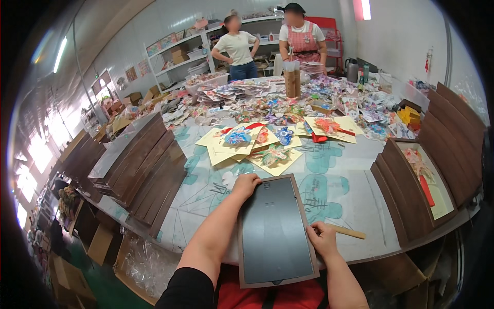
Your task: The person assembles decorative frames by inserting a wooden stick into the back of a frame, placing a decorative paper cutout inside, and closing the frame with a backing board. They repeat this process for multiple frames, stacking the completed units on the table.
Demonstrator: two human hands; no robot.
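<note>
A brown picture frame (280, 232) lies back side up, tilted, over the near table edge and against my lap; its backing is dark grey. My left hand (248, 185) is closed on the frame's far left corner. At the frame's right side, my right hand (322, 238) is closed in a pinch by the rim. From that hand a light wooden tool handle (350, 232) sticks out to the right; the tool's working end is hidden by the fingers. Beyond the frame lie yellowish cards (226, 149) bearing colourful paper-like figures and red tassels.
Stacked brown frames (139, 170) stand at the left, more at the right, where a finished-looking framed picture (424, 177) leans on top. Loose colourful pieces (278, 110) heap the far table. Two people stand behind it. A carton with clear plastic (149, 265) sits below left.
</note>
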